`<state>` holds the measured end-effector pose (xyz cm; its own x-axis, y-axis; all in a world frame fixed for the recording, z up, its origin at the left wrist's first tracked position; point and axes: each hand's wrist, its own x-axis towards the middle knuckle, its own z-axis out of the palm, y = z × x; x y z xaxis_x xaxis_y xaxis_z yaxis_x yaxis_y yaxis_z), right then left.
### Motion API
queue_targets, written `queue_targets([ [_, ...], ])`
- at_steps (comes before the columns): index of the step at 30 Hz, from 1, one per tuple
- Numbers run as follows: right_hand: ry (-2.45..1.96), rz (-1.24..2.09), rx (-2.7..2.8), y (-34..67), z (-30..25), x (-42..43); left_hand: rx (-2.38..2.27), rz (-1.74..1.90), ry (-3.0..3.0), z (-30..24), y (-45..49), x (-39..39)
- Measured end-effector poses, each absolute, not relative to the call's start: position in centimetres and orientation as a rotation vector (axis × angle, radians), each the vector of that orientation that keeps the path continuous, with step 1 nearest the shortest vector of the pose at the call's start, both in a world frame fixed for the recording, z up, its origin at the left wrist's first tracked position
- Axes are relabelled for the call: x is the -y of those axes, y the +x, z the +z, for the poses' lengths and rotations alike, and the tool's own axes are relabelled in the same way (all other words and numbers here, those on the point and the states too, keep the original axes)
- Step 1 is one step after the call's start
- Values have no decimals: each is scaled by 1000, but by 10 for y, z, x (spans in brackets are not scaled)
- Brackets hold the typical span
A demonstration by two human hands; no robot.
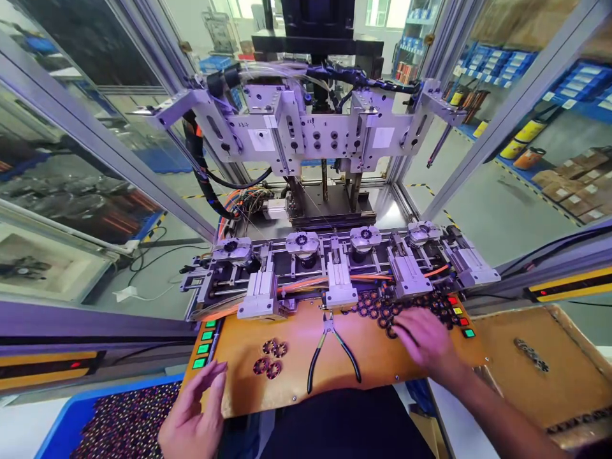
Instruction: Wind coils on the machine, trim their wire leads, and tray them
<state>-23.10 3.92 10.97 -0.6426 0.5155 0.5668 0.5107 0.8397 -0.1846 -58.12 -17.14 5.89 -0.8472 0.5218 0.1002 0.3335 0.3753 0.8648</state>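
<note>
Hands well apart: around the pliers (327, 326) central on the tabletop (296, 325), the left hand (195, 408), thumb and fingers parted, is at eight o'clock; the right hand (426, 339), grip unclear, at three, by clustered rings (382, 312) at two. Four rings (274, 364) lie at nine.

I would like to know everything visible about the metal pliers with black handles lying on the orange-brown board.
The metal pliers have a silvery head and two long, slightly curved black handles, whose covering looks like plastic or rubber. They lie flat on the orange-brown board, handles spread wide on the near side, head close to the silver metal block; the jaws look slightly parted. Neither the bare left hand nor the bare right hand touches them.
</note>
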Motion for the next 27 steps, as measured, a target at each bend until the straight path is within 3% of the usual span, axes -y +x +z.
queue_targets([
  [6,-911,145,2402,-226,51,-22,-2096,1263,1090,107,-566,140],
  [16,-632,750,2056,-279,123,28,-1150,988,1269,146,-476,80],
  [22,-604,1219,1830,-309,138,33,-1299,1295,1494,148,-478,88],
  [27,-609,1324,1788,-319,132,30,-1414,1421,1615,147,-484,93],
])
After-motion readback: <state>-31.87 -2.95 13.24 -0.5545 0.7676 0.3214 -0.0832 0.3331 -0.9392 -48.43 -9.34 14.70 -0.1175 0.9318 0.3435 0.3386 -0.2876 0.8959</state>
